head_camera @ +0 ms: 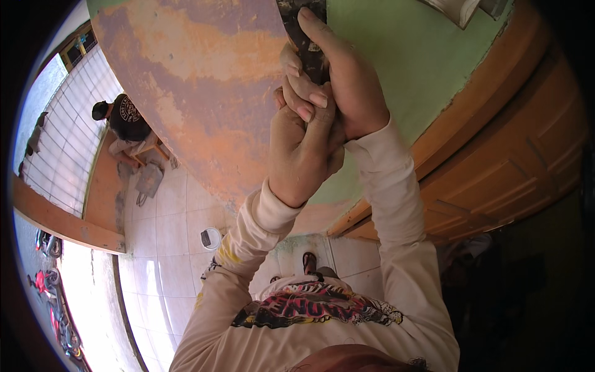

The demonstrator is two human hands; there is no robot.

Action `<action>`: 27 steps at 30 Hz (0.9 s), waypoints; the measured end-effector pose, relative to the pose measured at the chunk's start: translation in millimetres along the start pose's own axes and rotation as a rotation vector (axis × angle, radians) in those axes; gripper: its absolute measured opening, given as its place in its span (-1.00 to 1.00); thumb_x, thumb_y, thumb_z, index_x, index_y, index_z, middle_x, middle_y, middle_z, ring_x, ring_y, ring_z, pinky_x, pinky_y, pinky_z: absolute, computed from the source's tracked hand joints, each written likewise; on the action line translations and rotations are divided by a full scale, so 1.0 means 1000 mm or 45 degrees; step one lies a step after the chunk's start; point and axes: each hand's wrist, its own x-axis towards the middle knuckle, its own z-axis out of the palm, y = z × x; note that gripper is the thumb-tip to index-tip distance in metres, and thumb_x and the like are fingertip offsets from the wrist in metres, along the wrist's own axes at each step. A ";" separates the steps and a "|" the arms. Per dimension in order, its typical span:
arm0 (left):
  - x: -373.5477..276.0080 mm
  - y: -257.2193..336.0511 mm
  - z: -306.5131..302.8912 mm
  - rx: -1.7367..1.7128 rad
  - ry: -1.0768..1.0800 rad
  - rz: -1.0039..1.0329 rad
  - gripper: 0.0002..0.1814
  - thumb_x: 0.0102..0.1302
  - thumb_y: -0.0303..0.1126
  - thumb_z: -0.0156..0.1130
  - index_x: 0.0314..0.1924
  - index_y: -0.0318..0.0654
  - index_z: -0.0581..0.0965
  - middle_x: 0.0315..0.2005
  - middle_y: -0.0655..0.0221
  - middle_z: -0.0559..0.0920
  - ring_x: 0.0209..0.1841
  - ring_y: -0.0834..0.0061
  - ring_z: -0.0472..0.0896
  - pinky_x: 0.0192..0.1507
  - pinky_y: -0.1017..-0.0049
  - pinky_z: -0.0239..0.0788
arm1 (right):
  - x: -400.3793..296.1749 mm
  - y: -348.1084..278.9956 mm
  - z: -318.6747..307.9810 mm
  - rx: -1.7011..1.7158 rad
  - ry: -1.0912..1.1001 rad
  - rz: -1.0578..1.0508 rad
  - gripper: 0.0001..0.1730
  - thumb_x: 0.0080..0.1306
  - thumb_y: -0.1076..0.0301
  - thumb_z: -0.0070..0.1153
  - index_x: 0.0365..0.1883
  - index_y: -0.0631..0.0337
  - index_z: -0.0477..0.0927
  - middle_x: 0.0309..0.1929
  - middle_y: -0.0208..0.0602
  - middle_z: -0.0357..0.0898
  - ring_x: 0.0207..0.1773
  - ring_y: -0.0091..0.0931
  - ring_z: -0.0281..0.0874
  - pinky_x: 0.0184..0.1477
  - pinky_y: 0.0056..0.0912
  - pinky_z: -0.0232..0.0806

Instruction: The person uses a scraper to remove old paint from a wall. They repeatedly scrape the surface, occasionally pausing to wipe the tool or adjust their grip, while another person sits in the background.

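Observation:
A dark, worn flat tool (312,58) with pale spots stands upright before me, at the line between the patchy orange-and-purple wall (209,93) and the green wall (395,56). My right hand (355,83) is wrapped round it, the thumb lying along its upper part and the fingers coming round from the left. Just below, my left hand (302,144) is closed round its lower end, pressed against the fingers of my right hand. The lower end is hidden by my hands, and the top runs out of view.
A wooden panelled door (502,181) stands at the right. On the tiled floor (169,232) is a white bucket (214,238) with a dark object at its rim. Another person (128,118) sits far left on a wooden stool (155,148), near a grey object (149,179). Motorcycles (58,302) stand outside.

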 end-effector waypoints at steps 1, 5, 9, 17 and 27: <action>-0.001 -0.001 0.000 0.037 0.017 0.012 -0.71 0.53 -0.27 -0.04 -0.32 -0.29 0.44 -0.74 0.58 0.33 -0.80 0.74 0.21 -0.73 0.65 -0.04 | 0.000 0.003 -0.002 0.036 -0.012 -0.022 -0.40 0.47 -0.15 -0.17 -0.60 0.15 0.36 -0.83 -0.48 0.18 -0.81 -0.57 0.16 -0.46 -0.43 0.27; 0.000 -0.010 -0.003 0.183 0.077 0.085 -0.72 0.55 -0.29 -0.09 -0.28 -0.32 0.43 -0.77 0.55 0.28 -0.85 0.71 0.16 -0.79 0.61 -0.10 | 0.001 0.008 -0.003 0.012 -0.031 -0.032 -0.40 0.48 -0.13 -0.18 -0.60 0.16 0.36 -0.83 -0.48 0.18 -0.81 -0.56 0.17 -0.46 -0.42 0.28; 0.002 -0.005 0.000 0.130 0.080 0.033 -0.72 0.55 -0.29 -0.10 -0.29 -0.30 0.43 -0.77 0.55 0.27 -0.86 0.70 0.12 -0.80 0.60 -0.13 | 0.000 0.002 -0.002 -0.009 -0.035 0.021 -0.37 0.49 -0.17 -0.23 -0.62 0.13 0.36 -0.89 -0.52 0.11 -0.82 -0.56 0.16 -0.35 -0.44 0.30; 0.009 -0.001 -0.011 0.075 -0.044 0.121 -0.76 0.52 -0.34 -0.04 -0.30 -0.28 0.46 -0.67 0.60 0.38 -0.74 0.82 0.21 -0.73 0.66 -0.11 | 0.009 0.000 0.002 0.160 -0.014 -0.097 -0.54 0.46 -0.03 -0.04 -0.42 0.20 0.38 -0.60 -0.33 0.41 -0.77 -0.59 0.22 -0.66 -0.40 0.23; 0.008 0.003 -0.007 0.166 0.076 0.024 -0.65 0.54 -0.25 -0.06 -0.40 -0.27 0.46 -0.78 0.62 0.34 -0.75 0.80 0.20 -0.64 0.69 -0.05 | 0.009 -0.001 0.005 0.029 0.028 -0.021 -0.36 0.45 -0.21 -0.15 -0.62 0.14 0.36 -0.88 -0.52 0.10 -0.82 -0.56 0.12 -0.40 -0.46 0.30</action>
